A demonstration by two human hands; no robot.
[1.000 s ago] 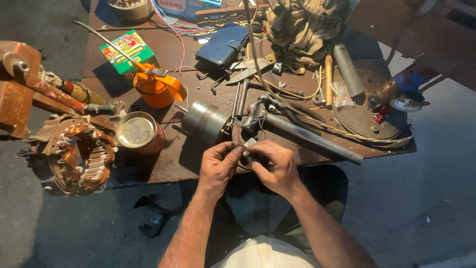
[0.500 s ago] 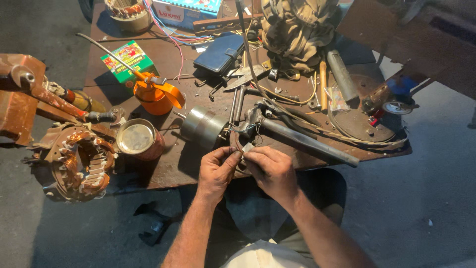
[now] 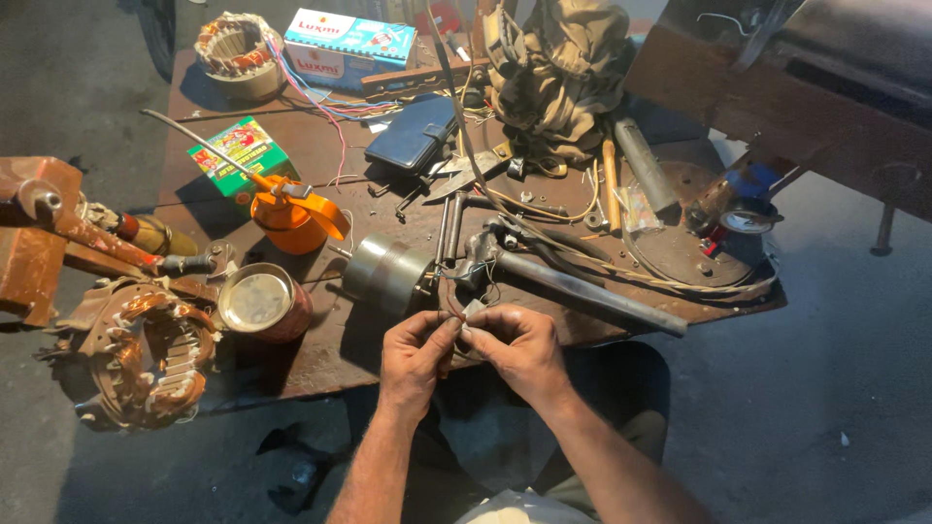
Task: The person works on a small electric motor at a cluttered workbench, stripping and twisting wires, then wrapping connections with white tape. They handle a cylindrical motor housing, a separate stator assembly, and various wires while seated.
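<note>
Pinching thin wire leads (image 3: pixel 456 312) between left hand (image 3: pixel 413 354) and right hand (image 3: pixel 519 349), both unmoved from a second ago at workbench's (image 3: pixel 320 354) near edge, just beside grey motor (image 3: pixel 386 274).

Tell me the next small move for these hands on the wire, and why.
Probably keep the left hand pinching steady while the right hand works the thin wire at the fingertips. Both hands meet at the table edge, right beside the grey motor, and the wire looks short, so only a small fingertip move seems to fit.

hands (image 3: pixel 471 351): 2 | stators (image 3: pixel 136 354): 2 | boxes (image 3: pixel 349 47): perhaps 2
</note>
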